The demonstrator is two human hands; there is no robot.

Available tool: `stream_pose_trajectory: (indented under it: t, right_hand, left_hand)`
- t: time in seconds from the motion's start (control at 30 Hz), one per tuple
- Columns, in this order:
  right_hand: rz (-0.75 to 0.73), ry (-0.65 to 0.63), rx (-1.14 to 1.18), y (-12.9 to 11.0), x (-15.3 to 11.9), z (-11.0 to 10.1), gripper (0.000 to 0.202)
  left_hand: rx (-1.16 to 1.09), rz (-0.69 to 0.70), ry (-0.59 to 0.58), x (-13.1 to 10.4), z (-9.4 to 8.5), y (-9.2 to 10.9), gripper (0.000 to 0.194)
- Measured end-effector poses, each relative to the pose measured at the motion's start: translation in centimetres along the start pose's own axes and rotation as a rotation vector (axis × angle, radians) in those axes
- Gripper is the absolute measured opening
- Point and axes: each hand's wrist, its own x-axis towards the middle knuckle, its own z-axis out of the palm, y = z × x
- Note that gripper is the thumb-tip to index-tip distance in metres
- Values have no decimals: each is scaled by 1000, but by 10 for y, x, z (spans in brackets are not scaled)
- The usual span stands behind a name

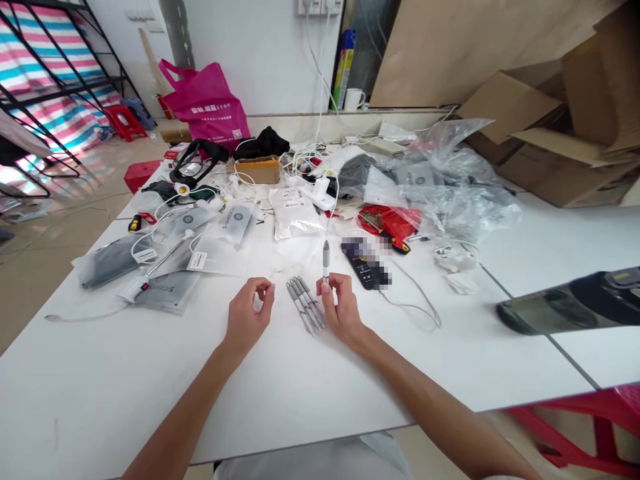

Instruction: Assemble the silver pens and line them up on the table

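My right hand (343, 310) pinches a silver-and-white pen (326, 260) between thumb and fingers. The pen stands upright above the table, its lower end hidden by the fingertips. Just left of that hand, several silver pens (305, 305) lie side by side on the white table (280, 393). My left hand (250, 312) is on the other side of these pens, apart from them. Its thumb and index finger meet in a closed ring, and I cannot make out whether anything small is between the tips.
A phone (367, 265) with a cable lies right of my right hand. Farther right, a dark bottle (565, 303) lies on its side. Packaged pouches (175, 293) are at the left. Behind are a white packet (295, 213), a red bag (395, 223) and clear plastic (450, 187).
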Motion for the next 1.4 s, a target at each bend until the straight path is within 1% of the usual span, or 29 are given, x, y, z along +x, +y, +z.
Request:
stream_pose_trajectory:
  t: [0.07, 0.13, 0.2, 0.27, 0.3, 0.33, 0.4, 0.47, 0.5, 0.57, 0.63, 0.7, 0.77, 0.87, 0.93, 1.0, 1.07, 1.13, 1.2, 1.23, 1.27, 1.3, 1.33, 1.4]
  right_hand:
    - [2, -15, 0, -1, 0, -1, 21]
    - [20, -56, 4, -3, 0, -3, 23]
    - [45, -151, 24, -6, -1, -4, 24]
    - [69, -280, 53, -12, -3, -4, 26]
    - [82, -340, 68, -15, -4, -4, 27]
    - [94, -387, 86, -19, -6, -2, 28]
    - [118, -439, 141, -26, -9, 1, 31]
    - [160, -485, 252, -32, -11, 5, 38]
    - [203, -519, 336, -35, -11, 7, 42]
    - [337, -615, 537, -39, -12, 9, 48]
    - [473, -704, 721, -41, -11, 10, 50]
    - [530, -731, 797, -40, -11, 10, 49]
    - [488, -677, 713, -37, -12, 10, 47]
    - [333, -556, 391, -33, -13, 9, 48]
    - [251, -508, 230, -32, -14, 9, 48]
    - [231, -494, 197, -32, -14, 10, 48]
    - [308, -533, 337, -33, -13, 10, 49]
    - [486, -653, 618, -34, -10, 10, 49]
    - [681, -785, 891, -35, -6, 9, 48]
    - [753, -835, 972, -35, -5, 8, 47]
    - [790, -864, 1009, -35, -4, 7, 46]
    - [785, -863, 1003, -35, -3, 6, 46]
    - [739, -833, 949, -35, -3, 5, 46]
    - [570, -726, 718, -35, -5, 5, 48]
  left_hand:
    - [-42, -27, 4, 0, -1, 1, 12]
    - [-150, -85, -25, 1, -2, 3, 15]
    - [-349, -148, -101, 2, -4, 7, 23]
    - [-608, -194, -188, 4, -5, 13, 38]
    - [-733, -211, -213, 5, -5, 15, 46]
    - [-851, -241, -218, 6, -5, 17, 50]
    - [-1035, -313, -228, 7, -4, 20, 54]
    - [-1119, -392, -228, 7, -3, 19, 51]
    - [-1140, -426, -219, 6, -4, 18, 48]
    - [-1170, -476, -202, 6, -4, 15, 41]
    - [-1202, -500, -190, 6, -5, 13, 36]
    - [-1209, -504, -166, 6, -5, 14, 31]
    - [-1155, -497, -121, 6, -3, 15, 30]
    - [-1027, -509, -41, 6, -1, 13, 31]
    - [-979, -532, 2, 6, 1, 11, 29]
    - [-976, -535, 17, 7, 0, 10, 27]
    - [-1003, -501, -16, 9, -2, 10, 28]
    - [-1061, -483, -96, 10, -5, 11, 30]
    - [-1120, -500, -172, 10, -7, 12, 38]
    - [-1142, -509, -191, 10, -7, 12, 39]
    - [-1154, -509, -191, 9, -6, 11, 37]
    - [-1152, -500, -173, 8, -5, 10, 34]
    - [-1137, -490, -147, 8, -4, 8, 33]
    - [-1066, -488, -81, 8, -2, 6, 36]
